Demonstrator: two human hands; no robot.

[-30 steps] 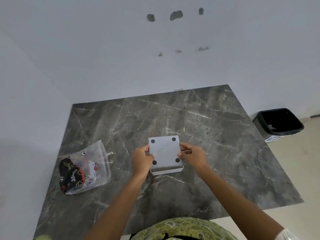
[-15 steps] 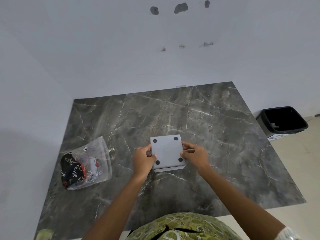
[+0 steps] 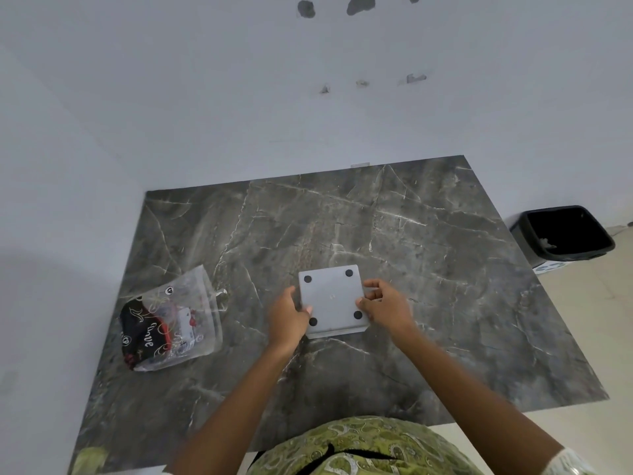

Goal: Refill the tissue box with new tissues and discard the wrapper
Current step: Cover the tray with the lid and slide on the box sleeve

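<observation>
A square grey tissue box (image 3: 331, 298) lies upside down on the dark marble table (image 3: 428, 269), its flat base with black round feet facing up. My left hand (image 3: 289, 315) grips its left edge and my right hand (image 3: 385, 305) grips its right edge. A clear plastic pack of tissues (image 3: 171, 320) with a black and red print lies on the table to the left, apart from both hands. Whatever is inside the box is hidden.
A black waste bin (image 3: 565, 234) stands on the floor past the table's right edge. White walls close the table's far and left sides. My green patterned clothing (image 3: 359, 447) shows at the near edge.
Both hands have stayed on the box's sides. The box has barely moved; the view has tilted slightly.
</observation>
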